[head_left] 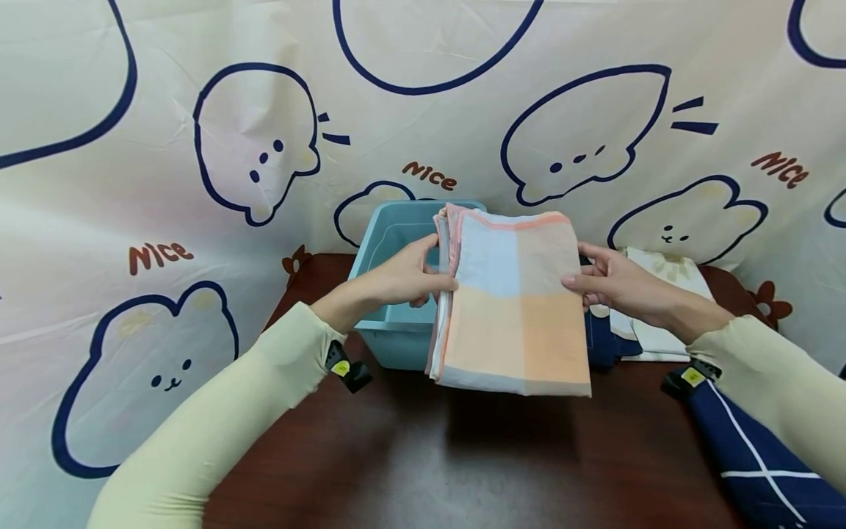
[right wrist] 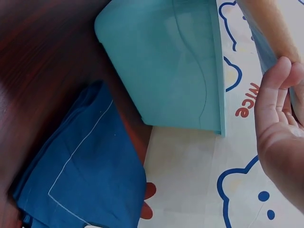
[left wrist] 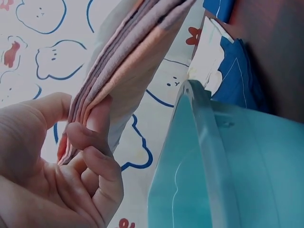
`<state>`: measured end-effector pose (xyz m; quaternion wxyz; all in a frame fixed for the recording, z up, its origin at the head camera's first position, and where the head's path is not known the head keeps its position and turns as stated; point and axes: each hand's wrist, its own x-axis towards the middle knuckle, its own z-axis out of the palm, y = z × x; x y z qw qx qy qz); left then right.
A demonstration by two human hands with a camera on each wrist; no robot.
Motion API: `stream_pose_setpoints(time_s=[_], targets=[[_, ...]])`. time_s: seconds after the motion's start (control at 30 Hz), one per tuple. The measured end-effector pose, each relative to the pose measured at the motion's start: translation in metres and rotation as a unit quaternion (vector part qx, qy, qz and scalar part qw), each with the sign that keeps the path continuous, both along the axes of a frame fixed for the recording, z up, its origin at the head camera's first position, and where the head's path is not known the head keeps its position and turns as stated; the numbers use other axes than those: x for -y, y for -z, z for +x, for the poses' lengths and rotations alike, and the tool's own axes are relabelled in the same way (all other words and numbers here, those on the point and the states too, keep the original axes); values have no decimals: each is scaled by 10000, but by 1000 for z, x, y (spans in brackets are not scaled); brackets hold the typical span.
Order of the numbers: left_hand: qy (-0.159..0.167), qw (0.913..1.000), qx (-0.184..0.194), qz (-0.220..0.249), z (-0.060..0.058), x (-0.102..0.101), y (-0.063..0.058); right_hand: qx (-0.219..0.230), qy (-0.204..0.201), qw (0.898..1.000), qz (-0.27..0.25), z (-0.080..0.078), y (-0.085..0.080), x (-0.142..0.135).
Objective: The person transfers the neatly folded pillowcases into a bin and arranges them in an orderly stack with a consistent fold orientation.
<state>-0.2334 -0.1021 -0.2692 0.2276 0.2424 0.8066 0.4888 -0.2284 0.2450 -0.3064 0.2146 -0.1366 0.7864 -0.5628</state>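
Note:
A folded cloth (head_left: 515, 308) in peach, pale blue and beige checks hangs upright between both hands, above the table. My left hand (head_left: 411, 275) pinches its layered left edge, thumb on one side and fingers on the other, as the left wrist view shows with the stacked cloth layers (left wrist: 114, 66). On the opposite edge, my right hand (head_left: 611, 283) grips the cloth with the thumb in front. Behind the cloth stands a light teal plastic bin (head_left: 396, 345), partly hidden by it. In the right wrist view the bin's side (right wrist: 161, 66) shows, apart from the hand.
Right of the bin lies a folded navy cloth (right wrist: 90, 161) beside a white patterned one (head_left: 667, 275). Another navy cloth with white lines (head_left: 753, 448) is at the table's right edge. The dark wooden table (head_left: 370, 455) backs onto a cartoon-printed sheet (head_left: 463, 132).

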Motion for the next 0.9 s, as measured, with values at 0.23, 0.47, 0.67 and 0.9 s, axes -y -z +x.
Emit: stream_pose_setpoints(time_s=[0.23, 0.47, 0.67, 0.9], targets=[[-26, 9999, -62, -134, -3, 8, -2, 55, 69, 9999, -64, -4, 1, 7], [-114, 9996, -57, -250, -6, 14, -4, 55, 24, 10000, -73, -6, -1, 13], [-81, 9991, -142, -391, -11, 18, -5, 164, -61, 9996, -224, -12, 0, 18], [-244, 9977, -68, -629, -21, 27, -5, 182, -171, 9994, -245, -21, 0, 27]])
